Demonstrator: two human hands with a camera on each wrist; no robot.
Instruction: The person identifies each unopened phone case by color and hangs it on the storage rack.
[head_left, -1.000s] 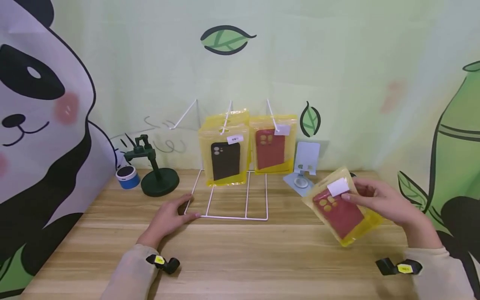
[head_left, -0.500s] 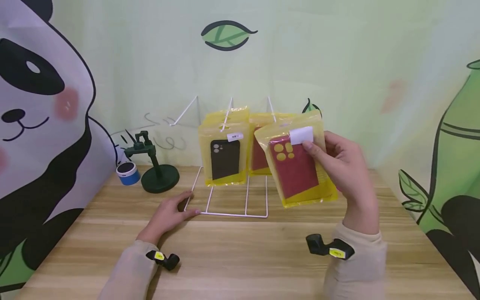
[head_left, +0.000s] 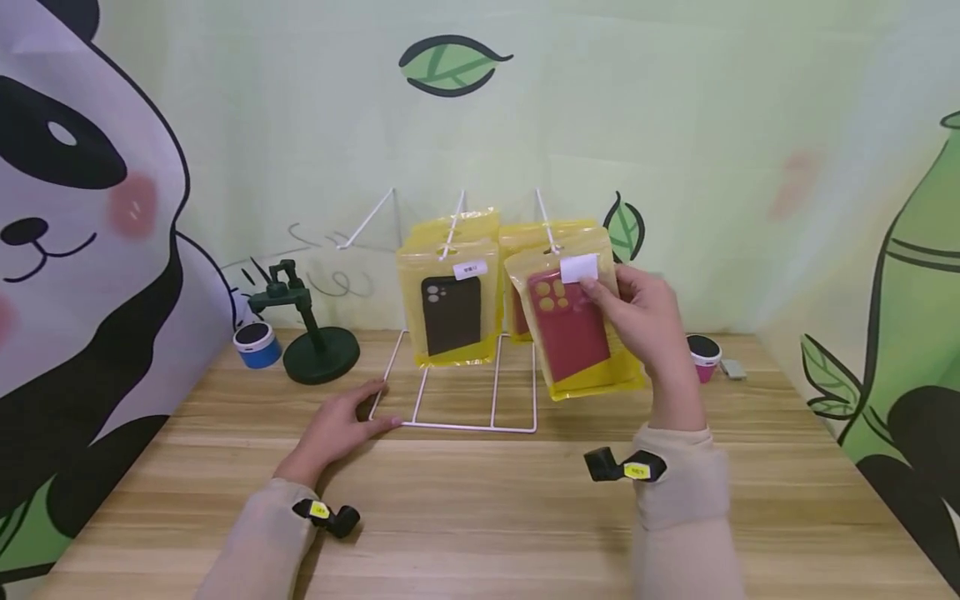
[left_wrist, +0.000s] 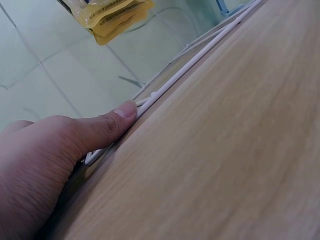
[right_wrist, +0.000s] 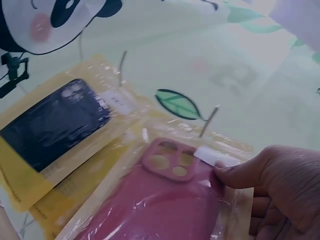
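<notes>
The right hand [head_left: 645, 321] is pinching a yellow packet holding a red phone case [head_left: 573, 329], thumb on the front just beside the packet's white label [head_left: 579, 268] and the other fingers curled behind it. The packet is being held upright off the desk, its top edge right at the tip of the rightmost hook [head_left: 545, 225] of the white wire display rack [head_left: 457, 333]; whether the hook is passing through the packet cannot be told. In the right wrist view the thumb [right_wrist: 240, 172] is lying against the label, with the hook's tip [right_wrist: 210, 120] poking up just behind the packet.

The left hand [head_left: 337, 425] is resting flat on the wooden desk [head_left: 480, 517], fingers relaxed and nearly straight, touching the front left corner of the rack's base. The left wrist view shows the thumb [left_wrist: 107, 125] pressing against the white base wire [left_wrist: 190, 67].

On the middle hook a packet with a black phone case [head_left: 450, 312] is hanging, another yellow packet behind it. Behind the held packet, more yellow packets with a red case [head_left: 521, 250] are hanging on the right hook.

A dark green stand [head_left: 311, 346] and a small blue speaker [head_left: 255, 343] are sitting at the desk's left rear, and a small pink speaker [head_left: 705, 354] is sitting to the right, near the right hand.
</notes>
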